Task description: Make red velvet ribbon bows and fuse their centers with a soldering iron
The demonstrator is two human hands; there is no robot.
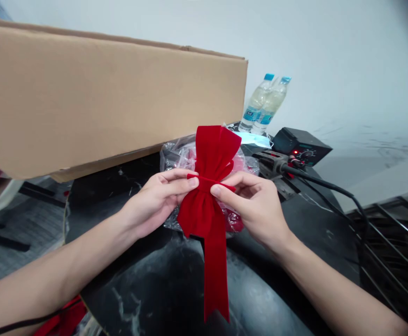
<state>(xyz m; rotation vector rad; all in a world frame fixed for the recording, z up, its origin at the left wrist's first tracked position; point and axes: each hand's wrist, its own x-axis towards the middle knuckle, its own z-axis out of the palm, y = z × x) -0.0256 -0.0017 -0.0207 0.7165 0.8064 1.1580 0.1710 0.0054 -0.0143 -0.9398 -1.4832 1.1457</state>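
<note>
Red velvet bow (209, 154), light, soft and limp (best taken at its gathered waist), with the left hand (158, 200) and right hand (256, 210) nearly closed, pinching a thin red tie (204, 179) across that waist.

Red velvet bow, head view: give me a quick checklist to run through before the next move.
1. Left hand grip on the thin red band: ok, pinching it.
2. Right hand grip on the band: ok, pinching it.
3. Band fully around the red velvet bow: cannot tell, back hidden.
4. Bow tail: ok, hanging free.
5. Cardboard box apart from both hands: ok.
</note>
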